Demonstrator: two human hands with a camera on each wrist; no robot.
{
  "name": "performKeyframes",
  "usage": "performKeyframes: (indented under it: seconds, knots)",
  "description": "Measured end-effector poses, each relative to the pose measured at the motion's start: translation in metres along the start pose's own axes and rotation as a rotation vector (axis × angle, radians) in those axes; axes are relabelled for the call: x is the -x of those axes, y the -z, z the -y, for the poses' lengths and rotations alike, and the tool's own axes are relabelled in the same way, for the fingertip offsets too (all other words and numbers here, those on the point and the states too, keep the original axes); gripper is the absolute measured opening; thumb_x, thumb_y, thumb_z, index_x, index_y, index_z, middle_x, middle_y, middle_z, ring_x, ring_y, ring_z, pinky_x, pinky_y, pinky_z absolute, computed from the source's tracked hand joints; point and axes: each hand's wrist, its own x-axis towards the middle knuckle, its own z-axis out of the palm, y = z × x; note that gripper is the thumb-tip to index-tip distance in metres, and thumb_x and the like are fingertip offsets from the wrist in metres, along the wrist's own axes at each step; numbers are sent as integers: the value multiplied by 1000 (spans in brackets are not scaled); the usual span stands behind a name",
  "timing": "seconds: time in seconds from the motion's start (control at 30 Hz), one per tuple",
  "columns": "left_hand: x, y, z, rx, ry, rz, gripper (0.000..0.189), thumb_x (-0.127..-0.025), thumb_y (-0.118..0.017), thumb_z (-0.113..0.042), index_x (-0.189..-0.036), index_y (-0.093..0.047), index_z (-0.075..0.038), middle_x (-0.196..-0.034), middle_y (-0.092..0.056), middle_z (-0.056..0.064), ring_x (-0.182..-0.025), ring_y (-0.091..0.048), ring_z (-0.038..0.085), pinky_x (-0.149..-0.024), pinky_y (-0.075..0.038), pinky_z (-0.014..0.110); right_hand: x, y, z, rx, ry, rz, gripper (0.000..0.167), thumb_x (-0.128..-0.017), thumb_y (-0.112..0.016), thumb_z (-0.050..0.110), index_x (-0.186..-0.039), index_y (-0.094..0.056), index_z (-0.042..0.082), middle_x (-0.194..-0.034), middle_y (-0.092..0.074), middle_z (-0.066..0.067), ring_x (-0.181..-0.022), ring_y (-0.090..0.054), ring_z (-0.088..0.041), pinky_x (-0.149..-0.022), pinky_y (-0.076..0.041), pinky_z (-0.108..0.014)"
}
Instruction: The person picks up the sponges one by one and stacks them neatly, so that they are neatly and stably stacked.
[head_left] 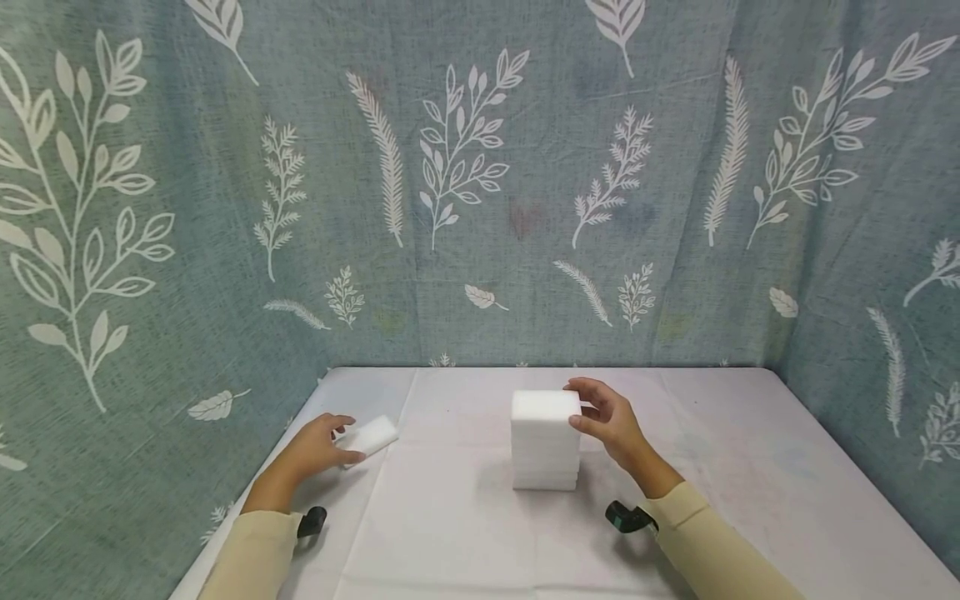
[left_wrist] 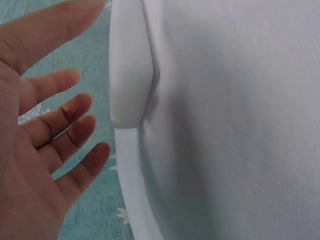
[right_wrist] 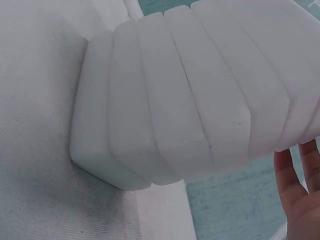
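Observation:
A white sponge block (head_left: 377, 434) lies flat at the left of the table. My left hand (head_left: 311, 448) is beside its near end, thumb and fingers spread around it. In the left wrist view a gap shows between those fingers and the sponge block (left_wrist: 130, 65). Several like blocks form an upright stack (head_left: 545, 457) right of the middle. At its top right edge, my right hand (head_left: 611, 423) pinches the top block (head_left: 543, 405), thumb at the front corner and a finger at the back. The right wrist view shows fingertips (right_wrist: 283, 160) against the upper blocks' edges.
A white cloth covers the table (head_left: 450, 533), whose far edge meets a green leaf-patterned curtain (head_left: 480, 167). The curtain also runs along the left and right sides. A dark wrist device (head_left: 628, 517) sticks out from the right sleeve, another (head_left: 312, 522) from the left.

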Motion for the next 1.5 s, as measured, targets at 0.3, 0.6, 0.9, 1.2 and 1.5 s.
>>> performKeyframes:
  seconds: [0.3,0.6,0.9,1.2,1.5]
  knots:
    - [3,-4,5,-2,8,10,84,-67,-89,-38,-132,-54,2,-111,-57,17,-85,-54,23,-69,-48,40,-2,1,0,17,-3,2,52,-86,-69,-2,-134,-49,-7,-128,-53,-28,-113,-54,-22,-92,-48,-30]
    - [0,-8,10,-4,39,25,73,-70,-88,-28,-128,-57,3,-117,-56,22,-91,-58,28,-71,-52,47,-3,0,1,29,-14,0,50,-86,-69,-2,-133,-51,-6,-128,-54,-26,-112,-55,-20,-91,-49,-29]
    - [0,-10,9,33,74,3,77,-73,-86,-31,-133,-53,2,-120,-57,21,-93,-57,28,-72,-51,46,-3,-1,2,18,-11,5,50,-86,-68,-4,-132,-50,-7,-127,-54,-27,-111,-55,-19,-90,-49,-29]
    - [-7,-8,-3,102,34,-6,72,-75,-85,-31,-133,-55,-1,-116,-58,16,-99,-56,30,-75,-50,45,-3,-2,2,14,-24,1,48,-87,-67,-3,-133,-51,-6,-128,-54,-27,-112,-55,-17,-91,-48,-27]
    - [-15,5,-33,139,-73,-36,71,-76,-84,-38,-133,-57,-5,-122,-57,13,-105,-55,31,-80,-50,46,-5,-1,2,35,-6,2,48,-87,-68,-1,-132,-51,-5,-127,-55,-26,-112,-55,-18,-91,-47,-27]
